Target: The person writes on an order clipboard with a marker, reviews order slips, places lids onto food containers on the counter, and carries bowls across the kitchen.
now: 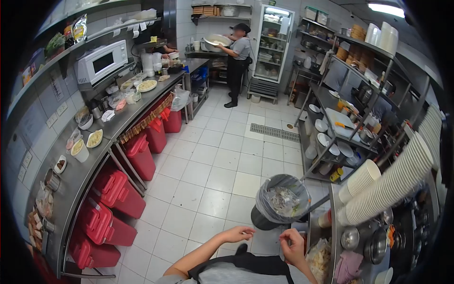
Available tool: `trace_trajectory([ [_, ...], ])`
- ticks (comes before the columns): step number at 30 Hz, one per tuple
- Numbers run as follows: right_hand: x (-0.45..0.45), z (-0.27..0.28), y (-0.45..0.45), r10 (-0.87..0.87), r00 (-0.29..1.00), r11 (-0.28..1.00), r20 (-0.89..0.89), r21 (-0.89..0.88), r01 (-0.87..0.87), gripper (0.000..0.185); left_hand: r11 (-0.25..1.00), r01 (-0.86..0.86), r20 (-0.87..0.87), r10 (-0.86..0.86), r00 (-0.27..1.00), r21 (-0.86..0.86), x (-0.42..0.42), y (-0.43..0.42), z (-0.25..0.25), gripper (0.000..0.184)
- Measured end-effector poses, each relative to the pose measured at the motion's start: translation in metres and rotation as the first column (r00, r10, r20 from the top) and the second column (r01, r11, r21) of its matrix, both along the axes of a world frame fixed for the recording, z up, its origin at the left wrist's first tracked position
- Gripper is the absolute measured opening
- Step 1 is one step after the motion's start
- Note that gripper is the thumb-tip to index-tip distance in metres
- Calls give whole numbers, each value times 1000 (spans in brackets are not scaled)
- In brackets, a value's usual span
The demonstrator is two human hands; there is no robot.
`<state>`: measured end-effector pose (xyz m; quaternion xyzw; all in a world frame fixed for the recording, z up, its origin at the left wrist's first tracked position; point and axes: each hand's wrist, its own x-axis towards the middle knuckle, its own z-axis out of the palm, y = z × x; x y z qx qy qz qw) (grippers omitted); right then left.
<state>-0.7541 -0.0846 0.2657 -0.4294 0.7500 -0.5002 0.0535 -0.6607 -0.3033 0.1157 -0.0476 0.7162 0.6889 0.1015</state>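
The left hand [240,233] is held out in front of the body, palm side down, with its fingers loosely open and slightly bent. The right hand [292,244] is raised at the other side, its fingers curled inward; whether anything is gripped in it cannot be told.

Nearest to both hands, a dark waste bin [263,218] is seen on the tiled floor [208,206], just ahead of them and apart from both. It is placed almost straight beyond the right hand, and ahead and to the right of the left hand. Its rim is covered by a clear liner [306,198], and crumpled waste [283,199] is contained inside.

To the right of the right hand, a bag of pale food [319,258] is seen near the forearm. Farther right, a metal bowl [350,238], a pink cloth [348,266] and a long, leaning stack of paper cups [390,182] are arranged.

Well to the left of the left hand, lidded red bins [112,191] are lined up under a long metal table [105,135]. In the background, a large bowl [218,40] is held by a co-worker [239,53] beside a glass-fronted fridge [271,49].
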Motion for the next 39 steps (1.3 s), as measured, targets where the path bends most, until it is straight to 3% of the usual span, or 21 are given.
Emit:
trace_trajectory([
  [3,-40,-20,-35,104,994,992,22,64,-105,9,933,-260,5,270,963,-250,0,-76,-69,33],
  [6,-83,-21,-88,162,986,986,-42,43,-160,8,671,-542,-32,613,789,-506,46,-152,-151,33],
  [7,-97,-17,-109,184,981,983,-70,38,-181,8,573,-603,63,752,656,-555,72,-169,-172,35],
  [8,-113,-14,-130,221,973,975,-64,20,-221,8,421,-589,68,848,526,-690,102,-173,-180,34],
  [9,-128,-13,-154,263,963,965,-61,0,-264,8,381,-537,161,897,411,-753,134,-172,-184,36],
  [10,-142,-12,-177,308,950,951,-53,-16,-309,8,279,-445,133,935,330,-851,172,-171,-217,33],
  [12,-169,-9,-224,436,898,900,-62,16,-436,8,470,-294,436,882,178,-832,219,-158,-223,25],
  [13,-182,-9,-251,507,855,862,-108,49,-505,8,501,-251,449,861,238,-828,241,-147,-235,28],
  [16,-200,-7,-330,691,704,720,-164,69,-691,9,639,-282,649,758,72,-715,233,-135,-222,29],
  [19,-196,-1,-398,806,572,584,-152,47,-810,9,665,-335,690,721,59,-667,189,-145,-227,31],
  [24,-208,-14,-480,879,439,457,-184,66,-887,9,679,-379,662,723,196,-629,95,-212,-243,34],
  [28,-260,-30,-516,885,458,465,-86,178,-867,8,687,-317,605,727,325,-654,27,-312,-243,36],
  [31,-318,-32,-540,764,637,637,-107,287,-716,8,640,-195,503,727,467,-743,-15,-429,-255,37],
  [32,-335,-28,-547,708,697,700,-116,243,-671,8,663,-313,432,707,560,-680,-29,-482,-259,38],
  [33,-350,-23,-553,648,752,758,-121,197,-622,8,582,-92,401,657,638,-808,-56,-533,-246,39],
  [35,-380,-20,-565,550,830,832,-96,154,-533,8,453,-444,262,866,426,-773,-113,-611,-210,36],
  [36,-396,-24,-568,513,855,852,-74,161,-498,8,280,-589,59,929,366,-758,-138,-646,-204,35],
  [39,-450,-47,-586,488,872,858,-40,204,-471,7,233,-863,14,967,254,-448,-221,-691,-141,30],
])
